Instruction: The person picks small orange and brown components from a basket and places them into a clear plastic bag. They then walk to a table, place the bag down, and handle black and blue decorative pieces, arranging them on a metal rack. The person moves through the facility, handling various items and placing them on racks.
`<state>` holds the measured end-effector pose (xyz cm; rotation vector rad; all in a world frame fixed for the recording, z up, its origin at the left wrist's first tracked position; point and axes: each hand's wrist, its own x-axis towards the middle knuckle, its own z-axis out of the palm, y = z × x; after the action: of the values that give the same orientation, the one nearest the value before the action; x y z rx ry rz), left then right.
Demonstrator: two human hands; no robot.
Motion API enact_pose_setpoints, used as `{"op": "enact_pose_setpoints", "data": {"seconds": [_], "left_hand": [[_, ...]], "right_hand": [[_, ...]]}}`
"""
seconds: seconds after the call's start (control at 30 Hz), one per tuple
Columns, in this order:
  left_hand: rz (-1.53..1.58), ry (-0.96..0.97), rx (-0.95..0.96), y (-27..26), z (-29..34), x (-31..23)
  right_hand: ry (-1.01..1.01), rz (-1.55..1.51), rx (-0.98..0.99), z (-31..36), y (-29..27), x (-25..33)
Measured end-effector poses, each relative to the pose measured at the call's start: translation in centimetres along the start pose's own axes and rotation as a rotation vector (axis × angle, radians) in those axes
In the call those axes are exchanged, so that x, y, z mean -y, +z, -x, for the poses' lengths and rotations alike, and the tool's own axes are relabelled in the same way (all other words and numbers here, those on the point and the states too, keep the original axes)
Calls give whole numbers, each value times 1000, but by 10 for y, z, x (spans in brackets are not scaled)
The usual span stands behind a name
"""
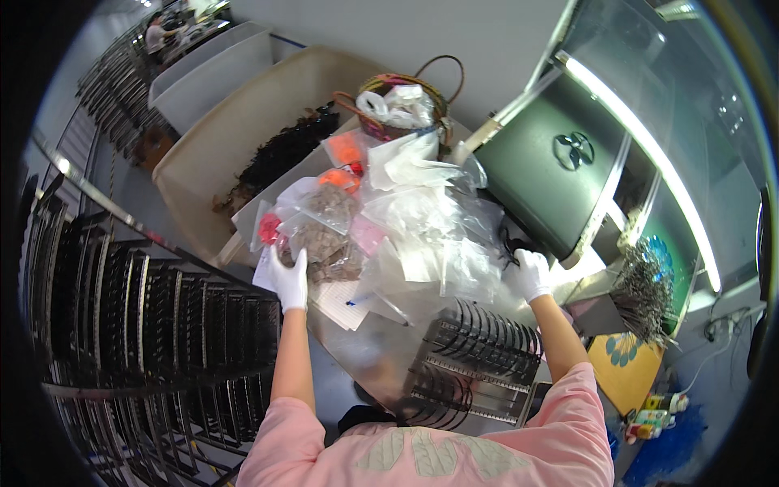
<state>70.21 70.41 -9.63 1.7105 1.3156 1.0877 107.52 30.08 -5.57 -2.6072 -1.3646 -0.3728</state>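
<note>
From here I see the white-gloved left hand (290,280), thumb and fingers parted, at the clear plastic bag of brown pieces (331,247); I'd handle that film gently. The white-gloved right hand (531,274) is beside thin black strands (510,244); whether gripping, I cannot tell.

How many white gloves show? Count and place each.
2: one on the left hand, by the clear bag of brown pieces; one on the right hand, near the dark green casing. Others may be hidden under plastic bags.
</note>
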Motion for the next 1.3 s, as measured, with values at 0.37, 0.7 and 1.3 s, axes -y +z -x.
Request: {"op": "enact_pose_setpoints", "data": {"seconds": [0.37,0.7,1.3], "left_hand": [[-555,-404,119,37,-19,-85],[-246,-129,33,72,-40,-67],[3416,-1363,629,-154,-8,19]], "right_hand": [[750,-998,-364,-8,-27,31],[937,-1792,-98,-14,74,129],[-396,-159,260,-84,33,327]]}}
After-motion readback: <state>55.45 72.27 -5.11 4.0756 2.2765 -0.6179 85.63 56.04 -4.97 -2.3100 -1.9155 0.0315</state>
